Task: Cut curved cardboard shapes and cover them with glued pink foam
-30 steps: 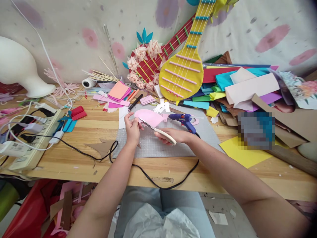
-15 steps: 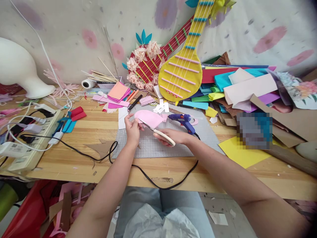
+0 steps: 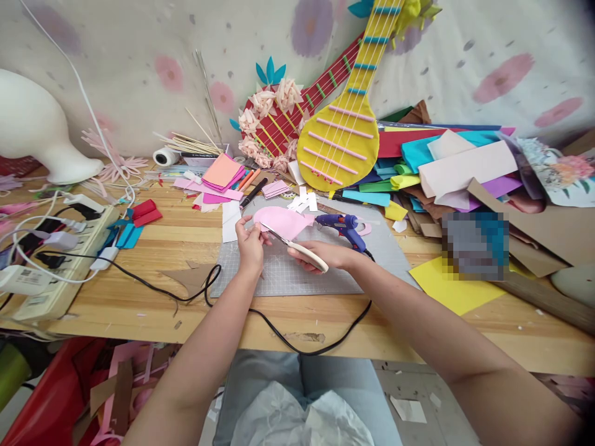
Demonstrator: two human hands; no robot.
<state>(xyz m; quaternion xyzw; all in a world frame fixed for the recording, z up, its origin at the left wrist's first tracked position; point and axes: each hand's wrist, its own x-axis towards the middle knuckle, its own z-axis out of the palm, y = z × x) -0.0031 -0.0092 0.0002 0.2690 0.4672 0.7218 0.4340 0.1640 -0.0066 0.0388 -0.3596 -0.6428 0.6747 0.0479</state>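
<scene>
My left hand (image 3: 250, 244) pinches the near edge of a rounded pink foam piece (image 3: 284, 221), holding it just above the grey cutting mat (image 3: 297, 275). My right hand (image 3: 331, 255) is closed round the cream handles of a pair of scissors (image 3: 297, 246). Their blades point up and left and meet the pink piece's lower edge, close to my left fingers. Just beyond my right hand a blue glue gun (image 3: 344, 226) lies on the mat.
Its black cable (image 3: 274, 325) loops over the wooden table's front edge (image 3: 153, 322). A power strip (image 3: 56, 266) with plugs sits left. Piled coloured foam sheets (image 3: 446, 167) fill the right, a yellow sheet (image 3: 453, 288) nearer. Yellow and red paper guitars (image 3: 341, 139) lean at the back.
Both hands, the pink piece and the scissors stay almost in place; the scissors have crept very slightly leftwards along the pink edge. The view has shifted a little.
</scene>
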